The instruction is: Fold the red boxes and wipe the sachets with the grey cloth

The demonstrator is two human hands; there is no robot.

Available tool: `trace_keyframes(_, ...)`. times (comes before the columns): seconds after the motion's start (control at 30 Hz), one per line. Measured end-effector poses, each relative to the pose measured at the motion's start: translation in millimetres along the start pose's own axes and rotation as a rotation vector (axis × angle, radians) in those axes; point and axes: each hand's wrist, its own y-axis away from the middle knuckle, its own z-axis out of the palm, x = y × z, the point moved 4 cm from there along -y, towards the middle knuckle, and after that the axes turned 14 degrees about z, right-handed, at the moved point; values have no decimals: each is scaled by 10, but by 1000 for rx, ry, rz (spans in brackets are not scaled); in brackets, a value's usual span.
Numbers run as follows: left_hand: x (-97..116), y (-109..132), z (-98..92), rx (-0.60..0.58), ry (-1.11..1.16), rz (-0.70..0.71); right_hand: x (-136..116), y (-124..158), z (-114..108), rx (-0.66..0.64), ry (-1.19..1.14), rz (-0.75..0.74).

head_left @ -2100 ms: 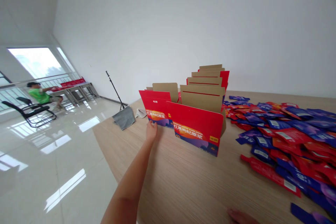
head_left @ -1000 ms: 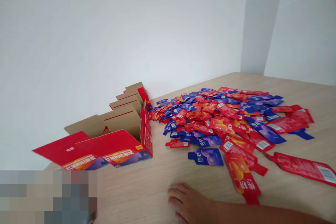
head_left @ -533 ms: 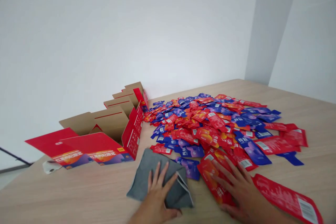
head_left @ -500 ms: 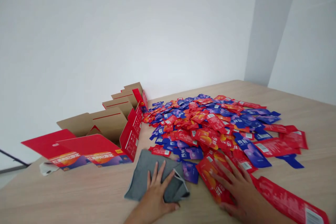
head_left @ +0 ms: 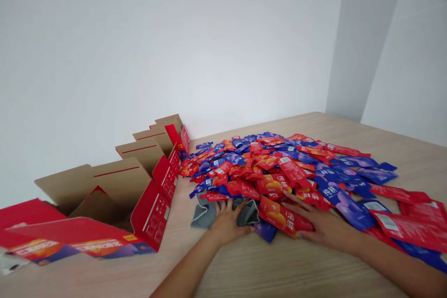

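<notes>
My left hand [head_left: 228, 223] presses a grey cloth [head_left: 203, 214] with pale edging against the near edge of a heap of sachets [head_left: 244, 163]. Its fingers are spread over the cloth, which is bunched and folded on both sides of them. Beside it, my right hand [head_left: 323, 226] lies with fingers stretched out across a red sachet [head_left: 279, 216] printed with orange fruit. A dark blue sachet [head_left: 265, 231] sticks out between the two hands, partly under the red one. The heap mixes red and blue-purple sachets, many overlapping.
Several open red cardboard boxes [head_left: 150, 223] stand in a row on the left, flaps up, reaching back toward the wall [head_left: 209, 56]. A white object [head_left: 12, 260] lies at the far left. The wooden tabletop [head_left: 265, 274] extends in front of my hands.
Both hands have moved forward, pushing the cloth and nearest sachets toward the heap. The cloth, flatter before, is now crumpled. The view has shifted, so the boxes appear larger and further left.
</notes>
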Motion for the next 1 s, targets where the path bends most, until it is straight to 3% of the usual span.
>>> trace_keyframes(0.17, 66, -490, -15, 79, 7, 23, 403, -319, -203, -23, 46, -19)
trace_keyframes(0.3, 217, -633, 11, 112, -26, -29, 459, -406, -381, 45, 170, 60)
trace_keyframes(0.43, 351, -397, 59, 132, -74, 13, 248, -157, -509, 132, 356, 61)
trace_keyframes(0.53, 370, -19, 94, 93, -74, 34, 193, 360, -468, 262, 440, 38)
trace_keyframes(0.67, 480, 571, 181, 70, -90, 16, 553, 1162, -211, 512, 456, 282)
trace_keyframes(0.73, 630, 770, 267, 73, -91, 16, 737, 1359, -49, 539, 438, 329)
trace_keyframes(0.87, 967, 781, 428, 120, -79, -20, 764, 1181, 56, 431, 405, 287)
trace_keyframes(0.93, 1065, 671, 443, 174, -65, -68, 638, 982, -44, 356, 402, 312)
trace_keyframes(1.0, 1106, 595, 381, 216, 2, -74, 445, 864, -272, 367, 391, 319)
